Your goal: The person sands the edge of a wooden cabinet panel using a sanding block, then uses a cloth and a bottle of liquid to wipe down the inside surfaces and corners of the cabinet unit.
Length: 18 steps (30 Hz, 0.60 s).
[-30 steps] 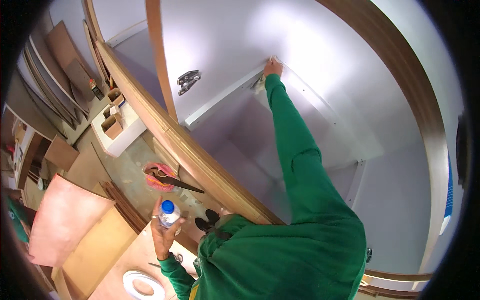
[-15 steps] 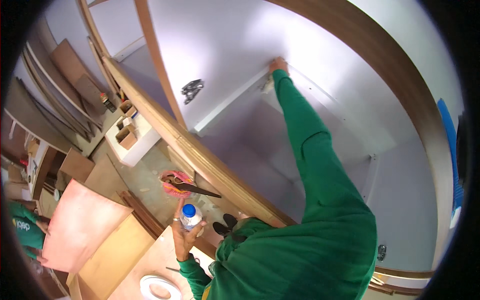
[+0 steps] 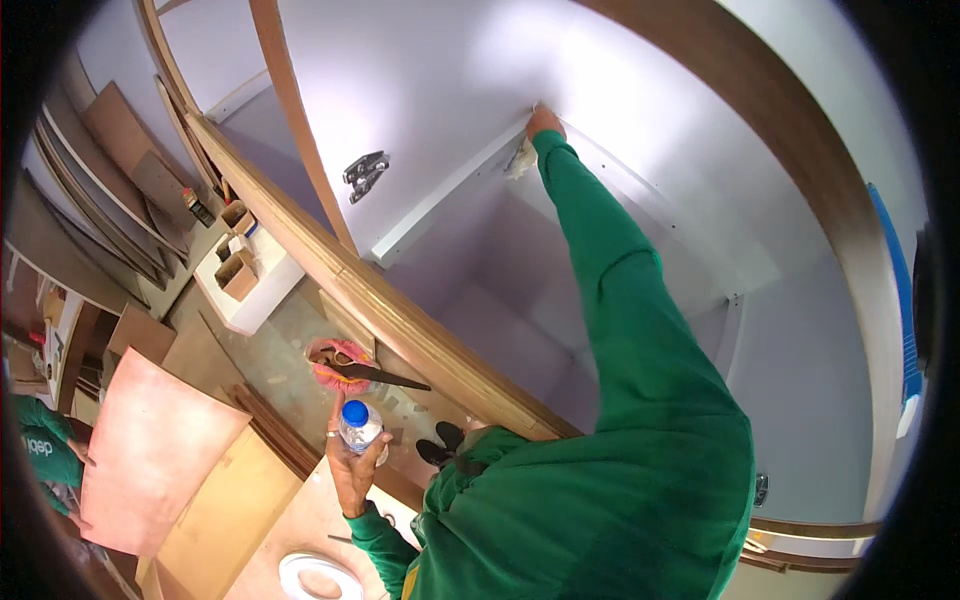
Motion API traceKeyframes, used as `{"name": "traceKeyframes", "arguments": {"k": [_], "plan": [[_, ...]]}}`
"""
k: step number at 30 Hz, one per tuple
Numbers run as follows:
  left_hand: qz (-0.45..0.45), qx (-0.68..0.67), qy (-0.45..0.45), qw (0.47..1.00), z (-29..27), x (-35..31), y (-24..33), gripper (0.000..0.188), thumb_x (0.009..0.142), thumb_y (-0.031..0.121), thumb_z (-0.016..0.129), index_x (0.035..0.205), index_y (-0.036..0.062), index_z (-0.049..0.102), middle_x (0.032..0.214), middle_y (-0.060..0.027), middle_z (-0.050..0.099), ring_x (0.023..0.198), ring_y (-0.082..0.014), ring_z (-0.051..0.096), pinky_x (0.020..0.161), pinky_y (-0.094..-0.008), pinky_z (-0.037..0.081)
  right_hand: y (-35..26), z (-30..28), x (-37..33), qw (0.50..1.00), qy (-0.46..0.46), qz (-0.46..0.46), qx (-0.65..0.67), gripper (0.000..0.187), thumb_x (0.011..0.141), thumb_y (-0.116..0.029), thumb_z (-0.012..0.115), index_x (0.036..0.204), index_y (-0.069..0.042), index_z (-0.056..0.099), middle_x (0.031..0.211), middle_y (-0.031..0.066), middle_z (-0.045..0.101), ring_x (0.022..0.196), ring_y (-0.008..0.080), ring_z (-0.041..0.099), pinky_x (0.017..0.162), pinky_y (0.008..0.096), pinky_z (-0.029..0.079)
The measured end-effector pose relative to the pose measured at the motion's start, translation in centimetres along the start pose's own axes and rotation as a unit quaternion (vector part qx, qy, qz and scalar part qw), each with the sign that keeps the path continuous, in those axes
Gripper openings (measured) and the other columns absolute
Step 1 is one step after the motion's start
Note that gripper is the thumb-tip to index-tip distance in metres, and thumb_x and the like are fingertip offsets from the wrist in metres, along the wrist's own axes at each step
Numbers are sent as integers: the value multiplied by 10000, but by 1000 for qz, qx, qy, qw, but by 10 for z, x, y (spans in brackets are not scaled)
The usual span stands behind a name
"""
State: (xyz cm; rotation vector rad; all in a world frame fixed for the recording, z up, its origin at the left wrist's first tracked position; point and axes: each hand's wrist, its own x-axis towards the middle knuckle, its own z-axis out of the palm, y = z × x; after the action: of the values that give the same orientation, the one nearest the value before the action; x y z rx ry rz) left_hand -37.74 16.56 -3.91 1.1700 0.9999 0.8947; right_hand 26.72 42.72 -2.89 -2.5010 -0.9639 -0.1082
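My left hand (image 3: 350, 472) is closed around a clear plastic bottle (image 3: 358, 432) with a blue cap, held upright outside the cabinet. A ring shows on one finger. My right arm stretches deep into a white-lined wooden cabinet (image 3: 440, 110). Up at the inner corner, where white battens (image 3: 455, 195) meet the back panel, my right hand (image 3: 545, 121) presses against the surface. A pale crumpled rag (image 3: 522, 158) pokes out beneath it and seems to be in its grip; most of the fingers are hidden.
A metal hinge (image 3: 365, 176) is fixed to the cabinet's inner panel. The wooden front rail (image 3: 400, 325) crosses before my body. On the floor lies a pink bag (image 3: 335, 362) with a handsaw (image 3: 385, 378). A co-worker (image 3: 50, 450) holds a pinkish sheet (image 3: 160, 450) at left.
The view has shifted slightly, so the cabinet sits a little further left. My right hand has slid a short way along the corner. The bottle stays in my left hand.
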Motion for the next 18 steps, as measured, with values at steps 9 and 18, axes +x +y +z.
{"name": "traceKeyframes", "arguments": {"k": [9, 18], "plan": [[-8, -11, -11, 1000, -19, -3, -8, 926, 731, -2, 810, 1516, 49, 322, 1070, -40, 598, 959, -147, 600, 883, -277, 501, 189, -75, -18, 932, 170, -254, -195, 312, 954, -296, 522, 1033, -45, 689, 1027, 154, 691, 922, 340, 668, 864, 444, 532], [-24, 6, -16, 1000, -31, 19, -16, 922, 727, 44, 835, 1507, 54, 342, 1102, -42, 584, 971, -144, 593, 871, -274, 511, 83, -68, -16, 928, 242, -36, -281, 253, 966, -309, 540, 1122, -171, 684, 1147, 67, 679, 1008, 328, 641, 879, 472, 487]]}}
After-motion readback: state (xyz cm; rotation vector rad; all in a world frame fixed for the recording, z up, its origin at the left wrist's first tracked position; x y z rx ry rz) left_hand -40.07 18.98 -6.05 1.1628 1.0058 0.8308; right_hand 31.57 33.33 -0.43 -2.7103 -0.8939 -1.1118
